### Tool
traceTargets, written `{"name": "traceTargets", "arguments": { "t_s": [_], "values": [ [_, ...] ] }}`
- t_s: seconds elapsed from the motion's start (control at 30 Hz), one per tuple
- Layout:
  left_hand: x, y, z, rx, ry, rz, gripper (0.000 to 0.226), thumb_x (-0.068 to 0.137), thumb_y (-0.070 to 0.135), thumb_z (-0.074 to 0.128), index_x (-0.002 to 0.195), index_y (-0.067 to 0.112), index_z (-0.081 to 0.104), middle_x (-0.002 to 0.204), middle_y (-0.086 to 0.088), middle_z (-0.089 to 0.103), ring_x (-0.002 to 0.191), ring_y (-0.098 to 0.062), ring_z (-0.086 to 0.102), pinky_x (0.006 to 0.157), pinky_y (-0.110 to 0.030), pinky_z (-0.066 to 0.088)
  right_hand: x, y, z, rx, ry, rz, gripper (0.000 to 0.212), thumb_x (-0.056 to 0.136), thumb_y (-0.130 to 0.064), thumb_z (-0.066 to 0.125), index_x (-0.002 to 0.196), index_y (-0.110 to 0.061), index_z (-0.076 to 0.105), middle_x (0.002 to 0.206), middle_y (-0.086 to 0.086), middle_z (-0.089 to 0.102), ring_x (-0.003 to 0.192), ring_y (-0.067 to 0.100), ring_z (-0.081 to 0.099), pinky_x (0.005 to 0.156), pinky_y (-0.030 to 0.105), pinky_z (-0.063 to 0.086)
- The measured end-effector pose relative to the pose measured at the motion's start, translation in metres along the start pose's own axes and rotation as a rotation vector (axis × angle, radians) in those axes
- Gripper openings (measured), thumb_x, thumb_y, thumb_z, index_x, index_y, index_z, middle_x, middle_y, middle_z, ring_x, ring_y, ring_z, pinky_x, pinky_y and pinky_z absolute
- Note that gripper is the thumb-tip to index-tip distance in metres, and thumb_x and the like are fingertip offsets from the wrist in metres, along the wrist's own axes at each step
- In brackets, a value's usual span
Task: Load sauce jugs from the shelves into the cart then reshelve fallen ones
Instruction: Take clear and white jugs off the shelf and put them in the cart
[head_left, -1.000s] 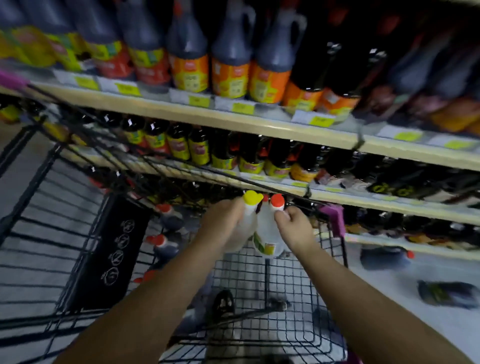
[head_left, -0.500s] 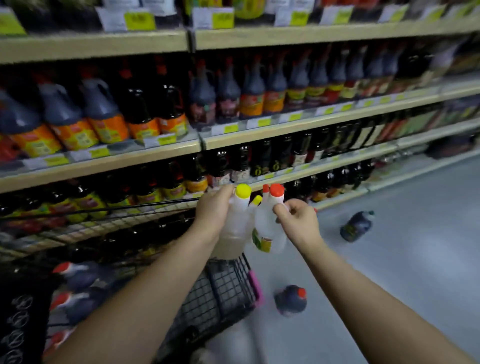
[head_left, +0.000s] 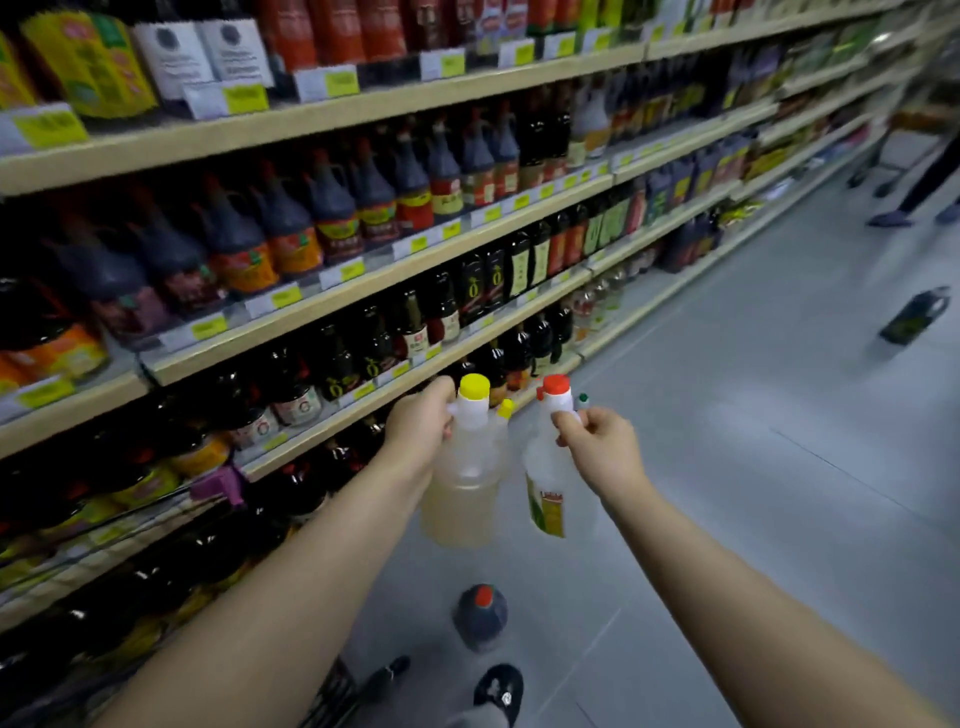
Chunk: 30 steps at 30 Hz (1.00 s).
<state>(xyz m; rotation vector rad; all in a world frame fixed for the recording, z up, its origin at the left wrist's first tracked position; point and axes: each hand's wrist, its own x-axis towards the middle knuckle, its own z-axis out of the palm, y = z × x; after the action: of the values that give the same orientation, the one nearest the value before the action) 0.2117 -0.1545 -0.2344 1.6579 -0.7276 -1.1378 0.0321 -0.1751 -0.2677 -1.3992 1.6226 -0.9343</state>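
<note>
My left hand grips the neck of a pale yellow jug with a yellow cap; a second yellow cap shows just behind it. My right hand pinches the handle of a clear jug with a red cap. Both jugs hang in the air above the aisle floor, in front of the lower shelves. A dark jug with a red cap lies on the floor below my hands. Another dark jug lies farther down the aisle at the right.
The cart's wire edge and pink corner sit at the lower left against the shelves. Long shelves of dark sauce bottles run along the left. My feet are at the bottom. Another person's legs stand at far right.
My view has swung right, away from the cart basket and down the aisle. Both hands lifted the two jugs out over the floor and moved slightly apart.
</note>
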Motion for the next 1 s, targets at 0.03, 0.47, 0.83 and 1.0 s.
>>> {"name": "traceTargets", "arguments": {
  "t_s": [0.03, 0.47, 0.83, 1.0],
  "values": [
    [0.009, 0.004, 0.014, 0.008, -0.013, -0.003, 0.036, 0.081, 0.025, 0.050, 0.050, 0.018, 0.031, 0.049, 0.000, 0.033, 0.050, -0.018, 0.029, 0.055, -0.030, 0.024, 0.012, 0.003, -0.009, 0.013, 0.016, 0.007, 0.035, 0.087, -0.027, 0.058, 0.057, -0.015, 0.047, 0.077, 0.015, 0.066, 0.060, 0.018, 0.048, 0.060, 0.030, 0.035],
    [0.149, 0.087, 0.179, 0.124, -0.166, 0.044, 0.033, 0.082, 0.021, 0.047, 0.055, 0.015, 0.029, 0.056, -0.003, 0.032, 0.056, -0.019, 0.027, 0.057, -0.030, 0.024, 0.200, 0.014, -0.093, 0.052, 0.128, 0.117, 0.031, 0.087, -0.025, 0.055, 0.060, -0.016, 0.044, 0.075, 0.008, 0.060, 0.058, 0.015, 0.043, 0.059, 0.029, 0.033],
    [0.245, 0.139, 0.348, 0.109, -0.146, 0.019, 0.036, 0.079, 0.023, 0.050, 0.050, 0.016, 0.029, 0.051, -0.001, 0.034, 0.056, -0.020, 0.030, 0.058, -0.031, 0.026, 0.372, 0.043, -0.195, 0.002, 0.109, 0.110, 0.025, 0.085, -0.023, 0.058, 0.064, -0.011, 0.052, 0.066, 0.003, 0.061, 0.060, 0.018, 0.047, 0.059, 0.028, 0.036],
    [0.282, 0.168, 0.426, 0.056, -0.056, 0.025, 0.035, 0.078, 0.025, 0.052, 0.051, 0.016, 0.032, 0.053, -0.001, 0.036, 0.058, -0.020, 0.035, 0.062, -0.031, 0.030, 0.454, 0.051, -0.252, -0.107, 0.024, 0.061, 0.029, 0.086, -0.027, 0.059, 0.072, -0.003, 0.062, 0.064, -0.005, 0.062, 0.056, 0.014, 0.046, 0.057, 0.028, 0.035]
  ]
}}
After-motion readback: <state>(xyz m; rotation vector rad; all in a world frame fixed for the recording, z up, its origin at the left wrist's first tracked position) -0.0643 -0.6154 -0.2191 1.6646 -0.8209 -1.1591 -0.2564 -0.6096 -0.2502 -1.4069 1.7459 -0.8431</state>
